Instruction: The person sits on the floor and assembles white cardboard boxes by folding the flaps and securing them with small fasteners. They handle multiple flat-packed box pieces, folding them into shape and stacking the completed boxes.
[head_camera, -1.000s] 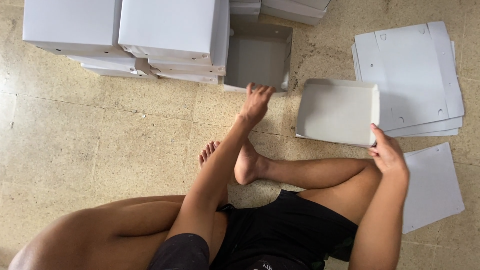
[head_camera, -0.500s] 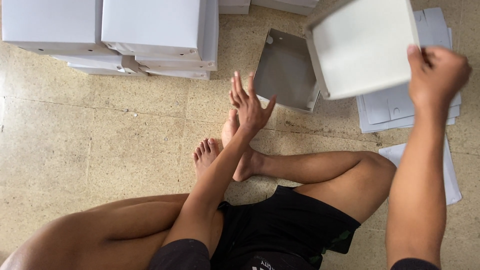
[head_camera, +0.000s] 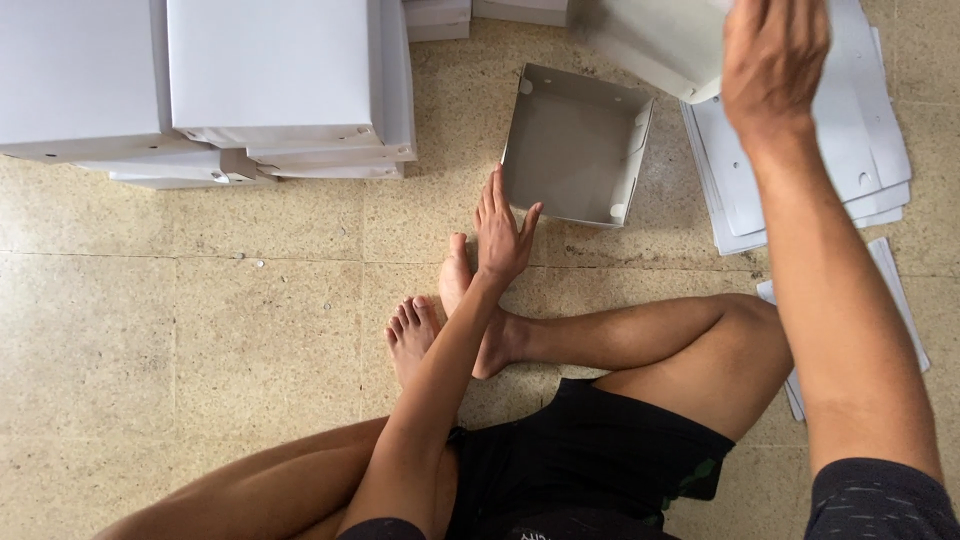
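Observation:
My right hand (head_camera: 775, 55) is raised at the top right, gripping a white folded box lid (head_camera: 655, 40) that is blurred and partly cut off by the frame's top edge. My left hand (head_camera: 503, 232) hovers with fingers spread just left of an open grey-white box tray (head_camera: 575, 150) lying on the floor, close to its near left corner without clearly touching it. I sit cross-legged on the tiled floor, bare feet below the left hand.
Stacks of assembled white boxes (head_camera: 270, 80) fill the top left. A pile of flat white cardboard blanks (head_camera: 860, 150) lies at the right, with more sheets (head_camera: 900, 310) beside my right knee. More boxes (head_camera: 470, 12) sit at the top centre.
My right hand lifted the lid from the floor at the right up and over toward the top of the view. My left hand drew back slightly beside the open tray.

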